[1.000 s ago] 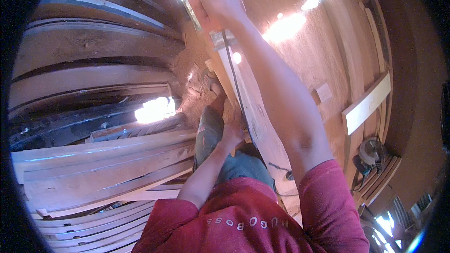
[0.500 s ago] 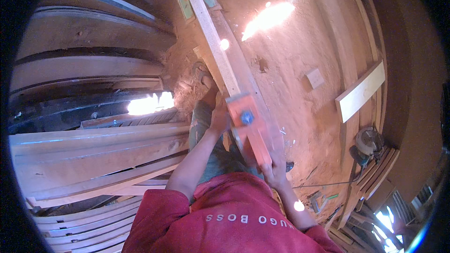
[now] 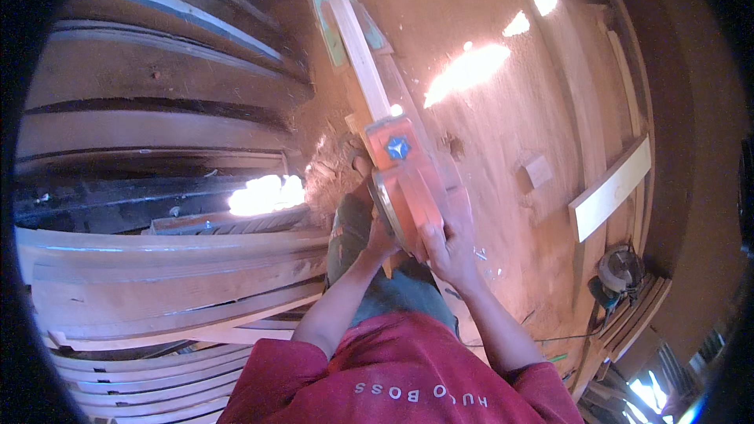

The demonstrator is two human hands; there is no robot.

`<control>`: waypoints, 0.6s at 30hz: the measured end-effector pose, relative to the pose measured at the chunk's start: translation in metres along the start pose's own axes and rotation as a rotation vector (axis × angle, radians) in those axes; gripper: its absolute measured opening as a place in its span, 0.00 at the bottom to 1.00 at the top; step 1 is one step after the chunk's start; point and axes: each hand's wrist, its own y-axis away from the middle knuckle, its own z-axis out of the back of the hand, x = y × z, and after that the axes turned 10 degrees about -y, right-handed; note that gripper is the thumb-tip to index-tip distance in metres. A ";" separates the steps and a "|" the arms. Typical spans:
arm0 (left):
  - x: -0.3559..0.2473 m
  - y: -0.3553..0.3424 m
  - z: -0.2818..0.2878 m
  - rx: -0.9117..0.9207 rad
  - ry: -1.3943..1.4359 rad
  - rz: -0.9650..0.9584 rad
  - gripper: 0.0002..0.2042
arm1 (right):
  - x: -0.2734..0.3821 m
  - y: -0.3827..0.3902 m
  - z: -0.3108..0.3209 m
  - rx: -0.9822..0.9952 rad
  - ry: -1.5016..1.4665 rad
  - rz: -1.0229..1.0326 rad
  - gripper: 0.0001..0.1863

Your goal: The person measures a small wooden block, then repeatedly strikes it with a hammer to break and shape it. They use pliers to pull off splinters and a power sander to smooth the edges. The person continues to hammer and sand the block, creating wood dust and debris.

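An orange electric planer [image 3: 420,196] with a blue star-shaped knob lies on a long, narrow wooden board [image 3: 363,59]. My right hand [image 3: 449,257] is closed around the planer's rear handle. Beside the planer's left flank, low by its rear, is my left hand [image 3: 382,240]. Its fingers are partly hidden behind the tool, so I cannot tell whether they grip the board or rest against it. The board's far end sits by a green-edged support [image 3: 334,31], and the planer covers its near part.
Long planks [image 3: 173,259] are stacked at left. On the dusty ground at right lie a small wood block [image 3: 537,171] and a pale board [image 3: 613,187]. A circular saw [image 3: 619,271] stands farther right, with a dark cable [image 3: 561,338] near it.
The planer has slid forward along the board, away from me, with my right hand on it. My left hand has stayed about where it was, now beside the planer's rear. The view has shifted slightly.
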 end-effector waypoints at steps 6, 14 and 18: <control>-0.026 -0.002 0.019 0.202 -0.418 0.051 0.44 | 0.048 -0.093 -0.021 -0.089 0.112 0.258 0.25; -0.022 -0.003 0.015 0.132 -0.033 0.102 0.63 | 0.111 -0.207 -0.053 -0.113 0.070 0.385 0.25; -0.023 -0.004 0.022 0.084 -0.304 -0.061 0.62 | 0.137 -0.272 -0.061 -0.124 0.108 0.404 0.28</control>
